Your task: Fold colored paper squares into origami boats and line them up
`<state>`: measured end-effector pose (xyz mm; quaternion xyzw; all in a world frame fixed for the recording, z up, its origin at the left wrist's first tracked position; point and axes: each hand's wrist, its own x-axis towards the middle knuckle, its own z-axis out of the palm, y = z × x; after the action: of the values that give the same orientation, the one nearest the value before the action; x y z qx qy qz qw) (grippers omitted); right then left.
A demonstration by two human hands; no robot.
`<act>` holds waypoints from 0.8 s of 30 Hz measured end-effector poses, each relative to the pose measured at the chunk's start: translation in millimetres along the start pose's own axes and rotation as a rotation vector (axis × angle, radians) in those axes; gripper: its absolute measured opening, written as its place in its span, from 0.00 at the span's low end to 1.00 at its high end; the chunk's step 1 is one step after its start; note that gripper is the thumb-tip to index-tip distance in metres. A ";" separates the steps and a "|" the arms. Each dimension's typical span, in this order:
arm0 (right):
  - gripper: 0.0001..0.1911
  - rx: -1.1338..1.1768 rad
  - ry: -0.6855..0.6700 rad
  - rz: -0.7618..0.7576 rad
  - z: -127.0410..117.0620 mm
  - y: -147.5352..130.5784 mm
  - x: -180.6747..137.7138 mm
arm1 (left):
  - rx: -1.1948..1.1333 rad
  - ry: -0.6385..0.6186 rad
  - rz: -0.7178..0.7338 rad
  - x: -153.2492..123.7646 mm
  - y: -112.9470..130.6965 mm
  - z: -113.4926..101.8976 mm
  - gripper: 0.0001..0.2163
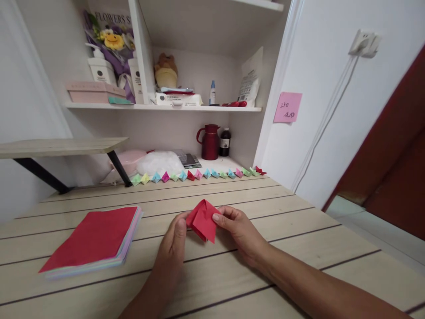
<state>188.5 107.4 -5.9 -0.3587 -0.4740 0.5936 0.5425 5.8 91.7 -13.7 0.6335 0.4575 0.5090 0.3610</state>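
Apparently mid-fold: left hand (175, 235) and right hand (245, 235) nearly closed, pinching opposite sides of folded red paper (205, 220), center frame above counter (212, 279); next move probably calls for aligned edges.

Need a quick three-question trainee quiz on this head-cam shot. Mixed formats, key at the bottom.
1. True or false: the right hand is clear of the folded red paper.
2. Multiple choice: what colour tops the paper stack? A) yellow B) red C) green
3. Fill in: just right of the dark red jug, in the picture, stands a dark ____.

Key: 1. False; it grips that paper. 2. B. 3. Bottle.
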 end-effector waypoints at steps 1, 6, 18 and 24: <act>0.16 -0.005 0.029 -0.014 0.5 1.3 0.9 | -0.040 -0.004 0.016 0.8 -3.6 1.4 0.23; 0.16 -0.028 0.081 -0.025 3.1 4.7 3.6 | -0.083 0.137 -0.069 7.0 -13.8 5.3 0.24; 0.20 -0.297 -0.066 -0.136 0.8 11.7 4.1 | 0.289 0.187 0.092 3.2 -3.5 1.4 0.06; 0.08 -0.454 -0.088 -0.295 -5.8 11.9 9.1 | 0.342 0.108 0.195 4.4 -7.2 -1.2 0.08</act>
<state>189.0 117.8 -18.1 -0.3722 -0.6650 0.4018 0.5077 3.4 98.2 -18.8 0.6987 0.4925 0.4897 0.1718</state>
